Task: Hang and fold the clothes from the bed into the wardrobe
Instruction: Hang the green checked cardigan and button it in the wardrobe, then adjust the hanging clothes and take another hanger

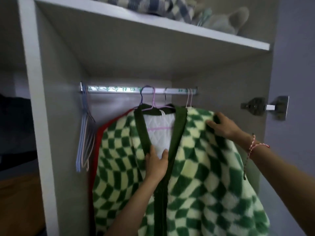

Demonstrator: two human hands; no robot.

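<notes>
A green-and-cream checkered fleece jacket hangs on a pink hanger from the wardrobe rail. Its white quilted lining shows at the open front. My left hand grips the dark green front edge at chest height, thumb and fingers on the trim. My right hand holds the jacket's right shoulder, fingers curled over the fabric. A red garment hangs just behind the jacket on the left.
Several empty hangers hang bunched at the rail's left end. The shelf above carries a blue-checked blanket and soft items. A door hinge sits on the right wall. A wooden floor shows at lower left.
</notes>
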